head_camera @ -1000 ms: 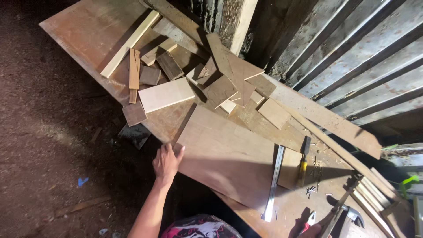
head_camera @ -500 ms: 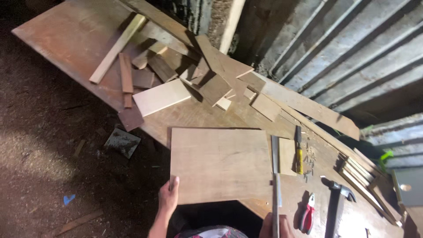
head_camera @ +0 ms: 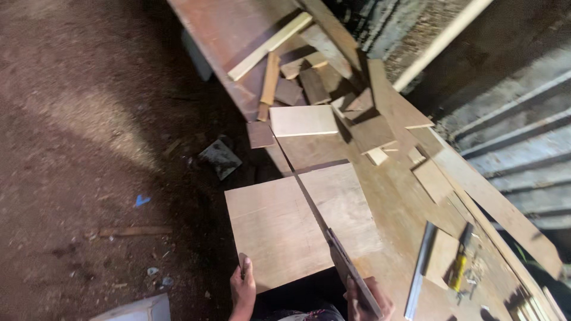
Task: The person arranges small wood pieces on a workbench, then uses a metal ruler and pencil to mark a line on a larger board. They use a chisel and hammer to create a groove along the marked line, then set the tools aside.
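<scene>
At the far left of the frame lies bare brown dirt floor (head_camera: 89, 148), with a small blue scrap (head_camera: 141, 201) on it. Low in the middle, the left hand (head_camera: 242, 288) grips the near edge of a square, pale brown plywood sheet (head_camera: 285, 229), fingers curled over it. The sheet rests on a long brown wooden workbench (head_camera: 392, 208). Just right, the right hand (head_camera: 369, 300) is closed around the handle of a long, thin-bladed handsaw (head_camera: 321, 220), whose blade lies across the sheet. Upper centre holds scattered wooden offcuts (head_camera: 303, 89); lower right, a metal try square (head_camera: 419, 270).
</scene>
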